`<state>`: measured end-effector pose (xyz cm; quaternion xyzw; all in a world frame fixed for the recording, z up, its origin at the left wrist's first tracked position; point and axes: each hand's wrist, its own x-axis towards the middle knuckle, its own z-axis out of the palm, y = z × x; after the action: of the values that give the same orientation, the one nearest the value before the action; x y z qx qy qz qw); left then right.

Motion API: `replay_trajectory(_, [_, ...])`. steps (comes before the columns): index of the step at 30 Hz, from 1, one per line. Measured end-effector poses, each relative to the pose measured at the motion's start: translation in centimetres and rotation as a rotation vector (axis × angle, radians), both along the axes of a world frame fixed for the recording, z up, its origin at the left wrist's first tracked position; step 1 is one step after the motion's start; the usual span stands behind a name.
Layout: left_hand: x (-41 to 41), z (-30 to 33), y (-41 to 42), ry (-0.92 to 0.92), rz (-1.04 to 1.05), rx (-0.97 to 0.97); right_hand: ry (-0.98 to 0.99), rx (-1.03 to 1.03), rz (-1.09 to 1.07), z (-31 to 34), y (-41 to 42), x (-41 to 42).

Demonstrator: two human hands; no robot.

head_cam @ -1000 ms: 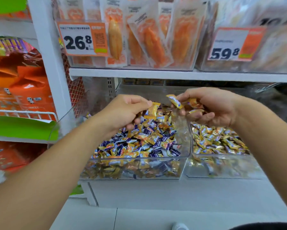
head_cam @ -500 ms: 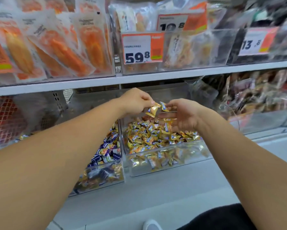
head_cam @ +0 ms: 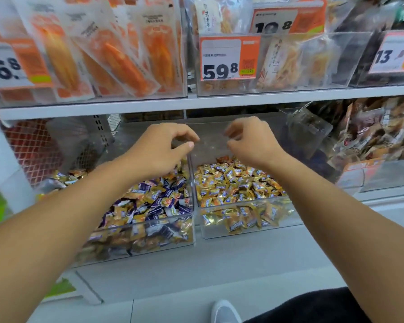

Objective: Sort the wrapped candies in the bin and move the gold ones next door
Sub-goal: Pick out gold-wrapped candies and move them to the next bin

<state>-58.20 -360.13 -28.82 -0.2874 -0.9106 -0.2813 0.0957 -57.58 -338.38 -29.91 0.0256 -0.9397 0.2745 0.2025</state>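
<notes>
Two clear plastic bins stand side by side on the lower shelf. The left bin [head_cam: 149, 238] holds a mix of purple and gold wrapped candies [head_cam: 156, 201]. The right bin [head_cam: 250, 229] holds gold wrapped candies [head_cam: 233, 183]. My left hand [head_cam: 163, 148] hovers over the back of the left bin, close to the wall between the bins, fingers curled and thumb near fingertips, no candy visible in it. My right hand [head_cam: 250, 141] hovers above the back of the right bin, fingers loosely curled, nothing visible in it.
An upper shelf edge [head_cam: 196, 103] runs just above the hands, carrying bins of orange snack packs [head_cam: 117, 54] and price tags [head_cam: 229, 59]. A bin of brown packets [head_cam: 371, 141] sits to the right. A white shoe [head_cam: 224, 311] shows on the floor below.
Both hands held gold candies over the bins before; now neither shows a candy. The hands have parted slightly and the view has shifted back to the left.
</notes>
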Motion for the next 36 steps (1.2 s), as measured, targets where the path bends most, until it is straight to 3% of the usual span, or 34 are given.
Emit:
replay_trajectory(2, [0.8,-0.5,-4.7,-0.016,0.06,-0.031,0.111,0.042,0.263,1.2,-3.7,1.5])
replay_trajectory(5, [1.6,-2.3,-12.0,-0.104,0.204,-0.012,0.083,0.184,0.583,1.9,-9.9,3.3])
replay_trajectory(9, [2.1,-5.3,-17.5,-0.2,0.292,-0.135,-0.161,0.542,0.609,0.3,-15.9,1.8])
replay_trajectory(12, [2.3,-6.4,-18.5,-0.211,0.253,-0.165,-0.328,0.665,0.54,-0.9,-17.1,-0.3])
replay_trajectory(17, [2.1,-7.0,-18.8,-0.207,0.245,-0.101,-0.369,0.619,0.541,-2.9,-17.8,-2.7])
replay_trajectory(21, [1.4,-7.1,-17.2,-0.142,0.238,-0.098,-0.334,0.389,0.484,-1.3,-16.3,-3.8])
replay_trajectory(24, [0.2,-6.9,-15.8,-0.192,0.236,-0.149,-0.351,0.316,0.51,-1.0,-15.9,-2.8])
replay_trajectory(32, [-1.3,-7.7,-15.1,-0.202,0.166,-0.171,-0.264,0.61,0.551,-3.0,-19.6,-0.8])
replay_trajectory(34, [-1.3,-8.0,-14.8,-0.173,0.155,-0.192,-0.263,0.49,0.547,-2.6,-19.0,-1.0])
replay_trajectory(36, [-1.4,-8.2,-14.6,-0.147,0.161,-0.241,-0.321,0.147,0.482,-1.5,-17.9,-1.4])
